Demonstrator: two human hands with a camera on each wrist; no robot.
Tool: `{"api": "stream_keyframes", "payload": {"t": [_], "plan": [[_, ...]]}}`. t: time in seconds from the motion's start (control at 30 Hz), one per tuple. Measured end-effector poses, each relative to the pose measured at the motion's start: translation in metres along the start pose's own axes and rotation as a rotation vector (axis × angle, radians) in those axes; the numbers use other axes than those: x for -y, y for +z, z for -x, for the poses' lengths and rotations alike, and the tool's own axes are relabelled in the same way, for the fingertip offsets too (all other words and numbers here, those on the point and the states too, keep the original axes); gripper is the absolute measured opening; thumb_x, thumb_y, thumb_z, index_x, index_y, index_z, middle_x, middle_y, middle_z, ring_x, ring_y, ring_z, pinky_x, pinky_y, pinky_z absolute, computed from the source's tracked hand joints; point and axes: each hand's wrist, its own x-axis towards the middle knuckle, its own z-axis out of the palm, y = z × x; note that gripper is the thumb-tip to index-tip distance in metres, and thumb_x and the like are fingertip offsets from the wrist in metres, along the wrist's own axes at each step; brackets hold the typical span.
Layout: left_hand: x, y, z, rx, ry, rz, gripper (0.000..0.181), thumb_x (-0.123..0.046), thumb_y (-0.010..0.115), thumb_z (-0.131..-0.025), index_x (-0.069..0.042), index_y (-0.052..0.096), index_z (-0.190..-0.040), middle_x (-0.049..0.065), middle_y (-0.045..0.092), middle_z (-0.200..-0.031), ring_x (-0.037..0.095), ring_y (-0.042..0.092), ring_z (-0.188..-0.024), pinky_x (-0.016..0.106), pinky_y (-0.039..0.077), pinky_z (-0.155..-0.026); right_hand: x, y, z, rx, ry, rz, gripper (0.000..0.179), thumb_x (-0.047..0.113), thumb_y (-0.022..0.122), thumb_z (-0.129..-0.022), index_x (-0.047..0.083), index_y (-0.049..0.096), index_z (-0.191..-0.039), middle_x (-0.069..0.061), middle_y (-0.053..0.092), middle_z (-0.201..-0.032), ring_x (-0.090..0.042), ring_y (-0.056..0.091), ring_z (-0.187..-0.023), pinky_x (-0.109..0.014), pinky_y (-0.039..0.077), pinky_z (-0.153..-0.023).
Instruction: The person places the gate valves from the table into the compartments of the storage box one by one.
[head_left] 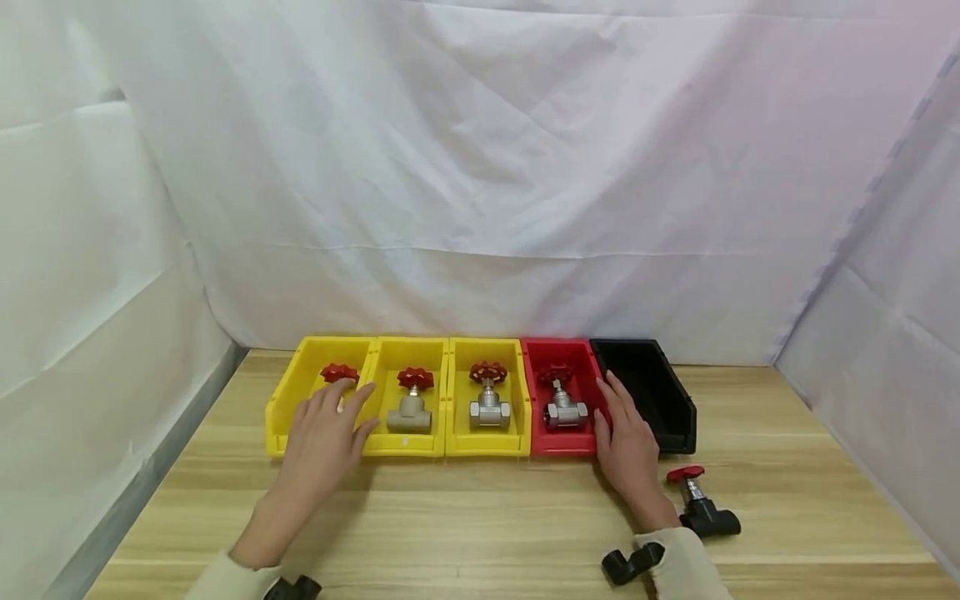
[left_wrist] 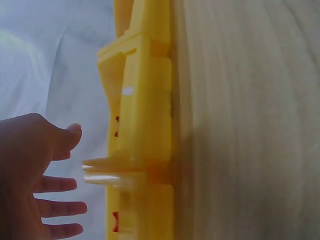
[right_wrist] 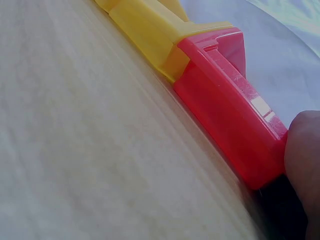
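My left hand (head_left: 322, 433) is over the front of the leftmost yellow bin (head_left: 279, 417), fingers spread and holding nothing. A red valve handwheel (head_left: 339, 372) shows beyond its fingertips; the hand hides the rest of that valve. My right hand (head_left: 626, 437) rests with extended fingers along the side where the red bin (head_left: 562, 446) meets the black bin (head_left: 660, 375). In the right wrist view, its thumb (right_wrist: 305, 150) lies right at the red bin's front corner. Inside the red bin lies a metal valve (head_left: 564, 412) with a red handwheel.
A beige valve (head_left: 410, 414) lies in the second yellow bin and a metal valve (head_left: 490, 410) in the third. On the table (head_left: 465, 525), right of my right forearm, lies a black valve (head_left: 708, 517) with a red handle. White cloth (head_left: 480, 167) hangs behind the bins.
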Motion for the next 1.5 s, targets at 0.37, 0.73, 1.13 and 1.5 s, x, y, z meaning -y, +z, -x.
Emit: {"api": "stream_keyframes", "payload": {"t": [0.37,0.73,1.13,1.5], "plan": [[0.017,0.025,0.011,0.053,-0.081,0.096,0.06,-0.015,0.072,-0.086,-0.002,0.047,-0.138,0.018,0.041,-0.142,0.041,0.05,-0.11,0.057,0.046,-0.082,-0.001,0.005,0.003,0.025,0.015,-0.002,0.055,0.014,0.061,-0.093,0.02,0.042,-0.145,0.002,0.031,-0.153,-0.032,0.054,-0.113,-0.056,0.047,-0.078],[0.016,0.03,0.008,0.038,-0.036,0.113,0.065,-0.011,0.071,-0.087,0.004,0.04,-0.141,0.019,0.041,-0.144,0.031,0.062,-0.069,0.032,0.05,-0.051,0.009,-0.025,-0.008,0.155,-0.045,0.003,0.062,0.014,0.064,-0.092,0.008,0.035,-0.147,-0.01,0.028,-0.153,-0.037,0.045,-0.123,-0.059,0.045,-0.087],[0.01,0.026,0.011,0.114,-0.071,0.114,0.064,-0.009,0.068,-0.089,0.006,0.036,-0.142,0.021,0.036,-0.147,0.024,0.055,-0.063,0.026,0.045,-0.049,0.013,-0.092,0.009,0.138,-0.102,0.038,0.052,0.012,0.065,-0.091,0.003,0.046,-0.139,-0.022,0.046,-0.137,-0.038,0.055,-0.108,-0.052,0.051,-0.073],[0.01,0.025,0.013,0.071,-0.049,0.107,0.065,-0.007,0.071,-0.086,0.007,0.038,-0.141,0.023,0.038,-0.145,0.028,0.058,-0.067,0.031,0.05,-0.053,-0.012,-0.142,0.05,0.188,-0.044,0.09,0.047,0.011,0.067,-0.09,0.009,0.052,-0.134,-0.012,0.057,-0.121,-0.029,0.057,-0.098,-0.044,0.051,-0.07]]}}
